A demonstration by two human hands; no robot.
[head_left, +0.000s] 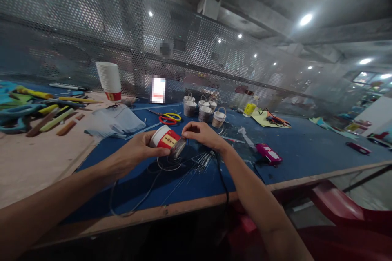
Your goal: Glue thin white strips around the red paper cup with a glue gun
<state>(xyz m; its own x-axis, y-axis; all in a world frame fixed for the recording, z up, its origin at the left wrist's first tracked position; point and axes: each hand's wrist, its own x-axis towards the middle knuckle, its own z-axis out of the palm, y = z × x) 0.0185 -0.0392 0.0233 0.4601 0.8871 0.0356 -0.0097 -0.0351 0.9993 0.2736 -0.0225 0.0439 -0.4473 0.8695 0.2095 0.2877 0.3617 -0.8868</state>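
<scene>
My left hand (141, 147) is wrapped around a paper cup (163, 135), white with a red band and a yellow label. The cup is tipped on its side, one end toward the right. Around that right end runs a grey-brown wound covering (179, 149) of cord. At its edge my right hand (202, 133) is closed in a pinch on the cord, whose end is hidden by the fingers. Loose loops of pale cord (168, 169) hang below the cup and trail over the blue table mat toward the front edge.
Small cord-covered buckets (205, 112) with handles stand behind the hands, beside red-and-yellow scissors (168, 118). Thin wires (204, 162) lie below my right hand. A purple device (268, 153) is right, a cup stack (109, 79) back left, tools (45, 116) far left.
</scene>
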